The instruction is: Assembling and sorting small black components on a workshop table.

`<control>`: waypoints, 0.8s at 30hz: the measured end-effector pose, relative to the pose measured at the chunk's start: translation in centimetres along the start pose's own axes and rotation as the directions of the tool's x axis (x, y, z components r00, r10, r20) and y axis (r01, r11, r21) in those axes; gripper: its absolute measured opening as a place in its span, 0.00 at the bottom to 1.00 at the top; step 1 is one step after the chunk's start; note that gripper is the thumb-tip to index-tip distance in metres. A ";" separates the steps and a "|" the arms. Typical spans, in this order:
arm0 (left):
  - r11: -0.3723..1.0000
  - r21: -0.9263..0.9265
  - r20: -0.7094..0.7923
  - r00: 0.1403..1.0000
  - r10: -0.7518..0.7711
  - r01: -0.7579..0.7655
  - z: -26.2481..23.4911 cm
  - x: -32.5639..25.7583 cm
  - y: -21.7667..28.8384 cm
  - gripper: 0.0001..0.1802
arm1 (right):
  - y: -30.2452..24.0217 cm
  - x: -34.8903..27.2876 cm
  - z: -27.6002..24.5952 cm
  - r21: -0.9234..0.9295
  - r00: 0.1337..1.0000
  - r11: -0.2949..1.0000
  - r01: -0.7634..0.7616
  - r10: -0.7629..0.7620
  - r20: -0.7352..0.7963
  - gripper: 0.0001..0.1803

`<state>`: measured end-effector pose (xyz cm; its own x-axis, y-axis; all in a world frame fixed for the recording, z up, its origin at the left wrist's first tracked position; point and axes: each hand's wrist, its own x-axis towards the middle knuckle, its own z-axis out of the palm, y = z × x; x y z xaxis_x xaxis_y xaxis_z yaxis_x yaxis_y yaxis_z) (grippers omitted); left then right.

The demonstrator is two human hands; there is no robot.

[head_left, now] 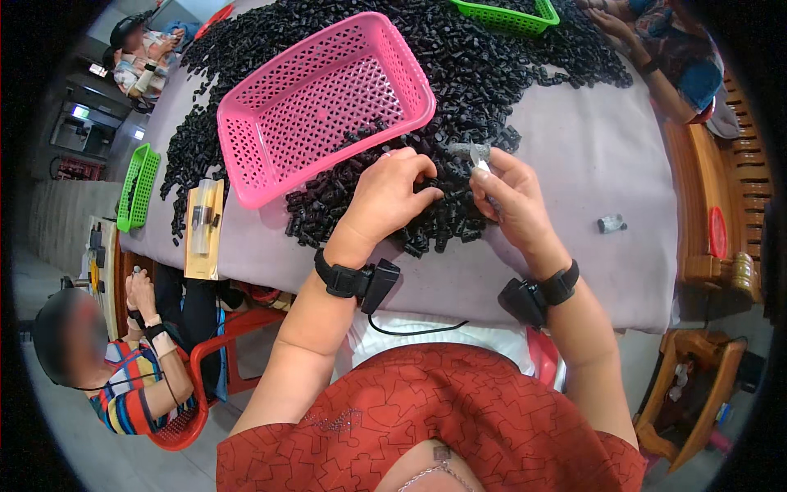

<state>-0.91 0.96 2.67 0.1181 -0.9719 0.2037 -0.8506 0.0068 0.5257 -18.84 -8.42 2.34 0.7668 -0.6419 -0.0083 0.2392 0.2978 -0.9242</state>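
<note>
A large heap of small black plastic parts lies on the cloth-covered table, reaching right up to my hands. My left hand is over its near edge, with fingers curled and thumb drawn toward them; what they pinch, if anything, is hidden among the black parts. In the fingers of my right hand is a small clear plastic piece, with a whitish bit beside it at the fingertips. Just beyond my left hand, a pink perforated basket rests tilted on the heap, with a few black parts inside its near side.
A small clear piece with a dark end lies alone at the right. A yellowish card with a clear tube is at the left, near a green basket. Another green basket stands far back. Other people sit around the table.
</note>
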 end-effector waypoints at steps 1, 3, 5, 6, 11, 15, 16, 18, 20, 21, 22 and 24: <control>0.999 -0.033 0.021 0.999 -0.033 0.033 0.0 0.1 0.0 0.12 | 0.1 0.0 -0.1 -0.013 1.000 1.000 -0.008 0.008 0.008 0.07; 0.995 -0.065 0.043 0.997 -0.067 0.070 -0.1 0.1 0.1 0.11 | 0.2 0.1 -0.2 -0.025 1.000 1.000 -0.018 0.019 0.016 0.07; 0.996 -0.058 0.049 0.997 -0.063 0.066 -0.3 0.1 0.2 0.10 | 0.2 0.1 -0.2 -0.073 0.999 0.997 -0.033 0.034 0.005 0.06; 0.996 -0.058 0.050 0.997 -0.065 0.068 -0.4 0.1 0.2 0.10 | 0.2 0.1 -0.1 -0.073 0.999 0.997 -0.036 0.036 0.005 0.06; 0.999 -0.036 0.061 0.998 0.025 -0.023 -0.4 0.0 0.2 0.09 | 0.2 0.1 -0.1 -0.082 0.999 0.996 -0.041 0.042 0.011 0.06; 0.995 -0.104 0.011 1.000 0.014 -0.013 -0.1 0.1 0.4 0.10 | -0.1 -0.1 0.0 -0.075 0.999 0.997 -0.031 0.033 0.022 0.06; 0.970 -0.235 -0.024 0.998 -0.066 0.059 -0.2 0.2 0.7 0.11 | -0.1 -0.1 0.0 -0.072 0.999 0.997 -0.042 0.043 0.016 0.07; 0.857 -0.508 -0.084 0.985 -0.151 0.088 0.3 0.3 0.5 0.11 | -0.2 -0.2 0.1 -0.068 0.999 0.996 -0.053 0.054 0.008 0.07; 0.696 -0.701 0.005 0.978 -0.208 0.152 0.3 0.4 0.3 0.10 | -0.4 -0.2 0.2 -0.053 0.999 0.998 -0.040 0.040 0.002 0.07; 0.489 -0.846 0.104 0.964 -0.243 0.214 0.3 0.4 0.2 0.09 | -0.4 -0.2 0.2 -0.052 0.999 0.998 -0.039 0.039 0.001 0.07; 0.417 -0.882 0.118 0.960 -0.254 0.219 0.4 0.4 0.2 0.09 | -0.4 -0.2 0.2 -0.055 0.999 0.998 -0.038 0.038 0.002 0.07; 0.297 -0.924 0.159 0.949 -0.274 0.241 0.5 0.5 0.1 0.09 | -0.3 -0.2 0.0 -0.058 0.999 0.998 -0.037 0.037 0.000 0.08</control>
<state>-1.19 0.37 2.47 0.2636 -0.9611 -0.0820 0.2492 -0.0143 0.9683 -19.09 -8.35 2.63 0.7754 -0.6300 -0.0426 0.1756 0.2799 -0.9438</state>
